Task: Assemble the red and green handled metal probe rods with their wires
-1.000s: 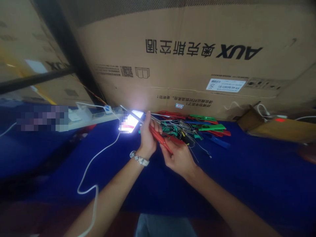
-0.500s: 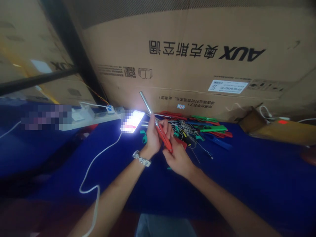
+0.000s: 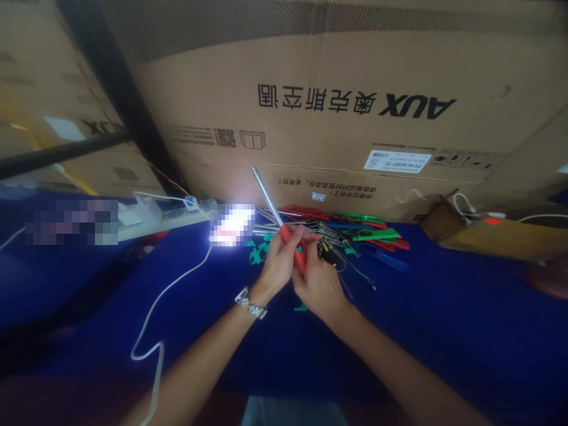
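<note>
A long-nosed lighter (image 3: pixel 269 196) with a red handle and a slim metal tube is in both my hands, its tube tilted up and to the left. My left hand (image 3: pixel 278 260) is closed round the handle near the foot of the tube. Lower down, my right hand (image 3: pixel 323 285) is closed on the handle's end, the fingers partly hidden. Behind the hands lies a pile of metal tubes (image 3: pixel 266 231), wires, green handles (image 3: pixel 377 235) and red handles (image 3: pixel 306 210). Small teal pieces (image 3: pixel 256 253) lie left of my left hand.
A glowing phone (image 3: pixel 233 225) lies on the blue cloth (image 3: pixel 213 331), its white cable (image 3: pixel 171 288) running toward me. Behind it stands a power strip (image 3: pixel 171 217). A large cardboard box (image 3: pixel 328 139) walls off the back. An open cardboard box (image 3: pixel 488 236) sits at right.
The lighter and both hands have shifted slightly lower in relation to the pile, and my left fingers have moved on the handle. The whole view has shifted a little.
</note>
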`<state>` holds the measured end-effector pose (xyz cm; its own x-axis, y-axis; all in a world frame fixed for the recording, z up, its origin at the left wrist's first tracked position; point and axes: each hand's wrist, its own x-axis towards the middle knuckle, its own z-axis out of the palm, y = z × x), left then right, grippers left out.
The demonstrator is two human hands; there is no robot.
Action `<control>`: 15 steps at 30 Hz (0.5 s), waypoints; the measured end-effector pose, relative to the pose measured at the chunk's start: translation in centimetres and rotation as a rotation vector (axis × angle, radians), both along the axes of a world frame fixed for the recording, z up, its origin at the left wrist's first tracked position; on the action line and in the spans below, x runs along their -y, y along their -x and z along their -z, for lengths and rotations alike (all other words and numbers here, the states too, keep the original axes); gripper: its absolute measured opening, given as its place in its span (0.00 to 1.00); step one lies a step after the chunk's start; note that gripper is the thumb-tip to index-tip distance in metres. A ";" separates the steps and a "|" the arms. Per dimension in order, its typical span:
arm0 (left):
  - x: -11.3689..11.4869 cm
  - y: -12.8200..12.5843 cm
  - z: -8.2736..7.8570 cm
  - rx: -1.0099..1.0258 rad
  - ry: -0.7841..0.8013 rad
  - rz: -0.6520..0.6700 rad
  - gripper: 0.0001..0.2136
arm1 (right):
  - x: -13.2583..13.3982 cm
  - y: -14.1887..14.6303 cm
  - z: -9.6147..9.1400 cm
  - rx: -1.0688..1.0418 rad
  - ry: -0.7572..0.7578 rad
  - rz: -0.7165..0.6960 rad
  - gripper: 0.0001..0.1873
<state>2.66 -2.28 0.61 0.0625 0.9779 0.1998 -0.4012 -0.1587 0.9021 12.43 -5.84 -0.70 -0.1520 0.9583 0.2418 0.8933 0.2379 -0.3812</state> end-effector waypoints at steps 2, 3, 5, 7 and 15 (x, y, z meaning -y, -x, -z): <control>0.0 -0.2 0.3 -0.020 0.004 -0.042 0.14 | 0.0 0.2 0.1 -0.017 -0.005 0.027 0.17; 0.1 -0.5 0.4 -0.016 0.013 -0.088 0.15 | 0.0 0.2 0.1 -0.021 0.004 0.045 0.16; 0.3 -1.3 0.8 0.057 0.055 -0.190 0.16 | -0.1 0.2 0.1 -0.037 0.037 0.069 0.15; 0.3 -1.6 0.9 0.086 0.040 -0.263 0.16 | -0.1 0.1 0.1 -0.093 0.046 0.045 0.17; -0.5 3.3 -1.6 -0.654 -0.468 -0.131 0.10 | 0.1 -1.0 -1.1 -0.676 -0.152 -0.185 0.12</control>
